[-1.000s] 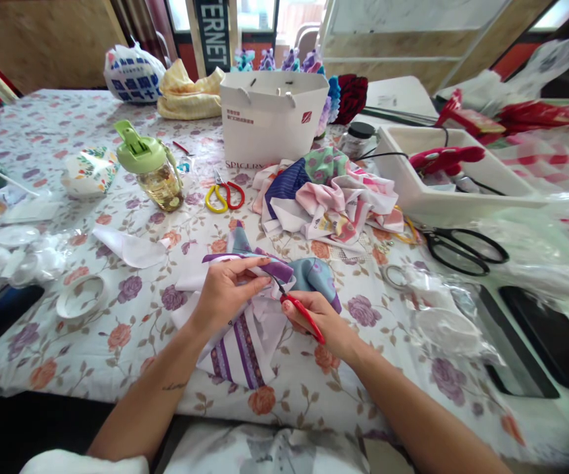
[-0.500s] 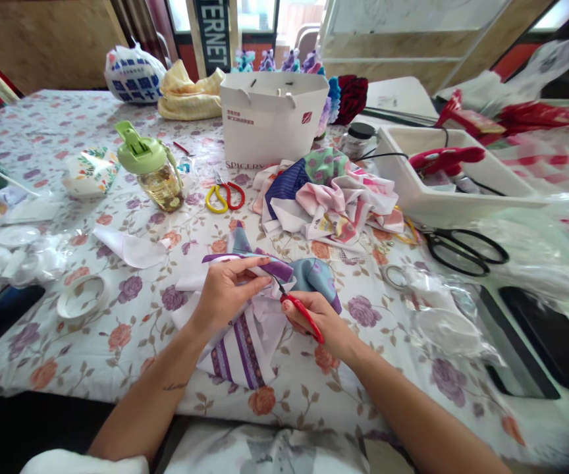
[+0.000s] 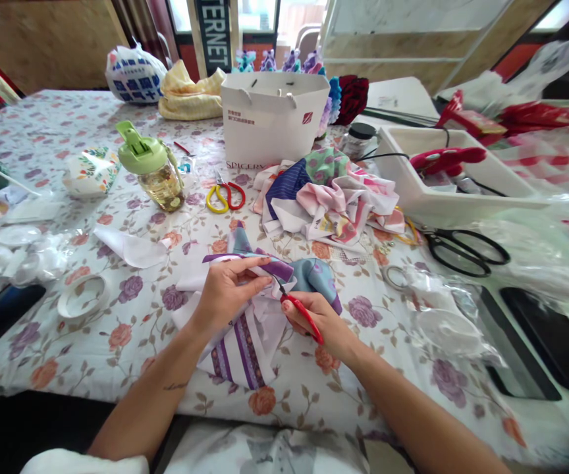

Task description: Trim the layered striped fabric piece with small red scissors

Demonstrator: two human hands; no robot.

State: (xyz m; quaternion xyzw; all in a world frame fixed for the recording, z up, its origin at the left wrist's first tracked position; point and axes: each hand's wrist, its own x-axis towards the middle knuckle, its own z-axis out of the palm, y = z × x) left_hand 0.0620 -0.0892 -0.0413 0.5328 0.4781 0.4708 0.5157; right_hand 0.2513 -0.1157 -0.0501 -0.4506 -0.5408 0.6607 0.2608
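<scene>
My left hand (image 3: 230,288) pinches the upper edge of a purple, white and blue patterned fabric (image 3: 245,352) between thumb and fingers. Part of that cloth lies on the table below, showing purple stripes, and a bluish part bulges out to the right. In my right hand (image 3: 321,319) is a pair of red-handled scissors (image 3: 307,319), with the fingers closed about the handles. The dark blades point up and left into the cloth, close to my left fingertips. Folds of cloth partly hide the blade tips.
Beyond the cloth lie red-and-yellow scissors (image 3: 225,197) and a heap of fabric scraps (image 3: 334,197). A green-lidded bottle (image 3: 151,164) stands left, near a tape roll (image 3: 83,296). On the right are black scissors (image 3: 467,252), a white bin (image 3: 467,201) and a dark phone (image 3: 551,339). A paper bag (image 3: 274,118) stands behind.
</scene>
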